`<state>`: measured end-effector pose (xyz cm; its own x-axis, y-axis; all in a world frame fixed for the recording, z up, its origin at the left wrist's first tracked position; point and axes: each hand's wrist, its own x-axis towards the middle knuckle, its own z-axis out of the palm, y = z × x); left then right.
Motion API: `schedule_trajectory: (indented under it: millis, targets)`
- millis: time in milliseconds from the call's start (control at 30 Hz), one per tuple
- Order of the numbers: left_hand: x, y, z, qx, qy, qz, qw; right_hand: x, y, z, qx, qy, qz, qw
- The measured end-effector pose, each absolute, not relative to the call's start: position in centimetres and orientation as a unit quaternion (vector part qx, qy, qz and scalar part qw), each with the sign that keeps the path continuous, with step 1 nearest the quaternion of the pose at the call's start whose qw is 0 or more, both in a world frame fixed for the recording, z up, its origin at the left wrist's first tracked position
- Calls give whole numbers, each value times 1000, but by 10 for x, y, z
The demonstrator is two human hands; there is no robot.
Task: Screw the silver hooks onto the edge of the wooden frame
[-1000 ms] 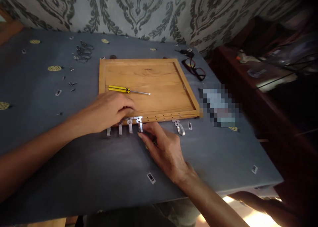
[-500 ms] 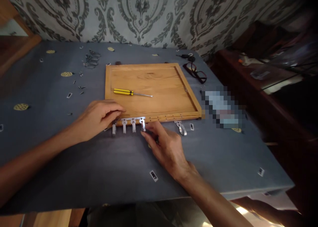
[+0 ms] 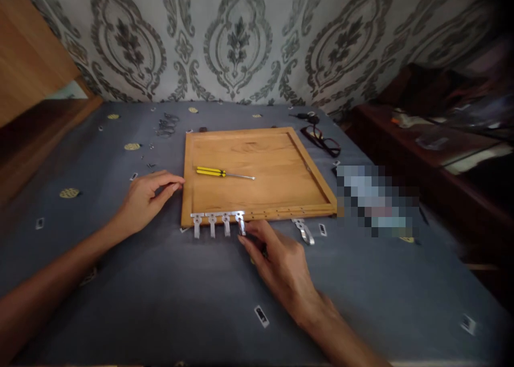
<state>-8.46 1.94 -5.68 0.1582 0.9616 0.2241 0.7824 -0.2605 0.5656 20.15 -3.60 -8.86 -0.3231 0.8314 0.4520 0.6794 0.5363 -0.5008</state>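
Note:
A wooden framed panel [image 3: 261, 152] lies on the cloth-covered table, with a yellow-handled screwdriver [image 3: 211, 172] resting on it. Along its near edge sit several shiny metal clips [image 3: 212, 225] in a row. My right hand [image 3: 283, 260] pinches the rightmost clip in that row, a metal clip [image 3: 240, 224], between thumb and finger. Beside the panel's left edge is my left hand [image 3: 146, 201], thumb and index fingertips drawn together; anything between them is too small to make out. One more metal clip [image 3: 304, 232] lies at the near edge, right of my right hand.
Several loose clips [image 3: 166, 125] and small screws [image 3: 150, 165] lie at the back left. Keys [image 3: 309, 117] and glasses [image 3: 321, 141] are beyond the panel's right edge, with a blurred-out object [image 3: 373, 201] nearer. A patterned wall [image 3: 236, 45] borders the table's back.
My left hand has moved left off the near edge and clip row to the panel's left side. The right hand keeps its pinch on the clip. The view has tilted up.

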Motion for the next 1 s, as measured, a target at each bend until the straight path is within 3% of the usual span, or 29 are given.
schedule_trajectory:
  millis: [233,467,1000]
  targets:
    - [-151,40,-61,671,671,301,93,205,-31,-98,-439,-816,102,362]
    - [-204,52,-71,609,733,289,89,207,-29,-103,-426,-824,79,365]
    - [-160,49,-75,720,671,162,77,202,-30,-96,-439,-821,74,357]
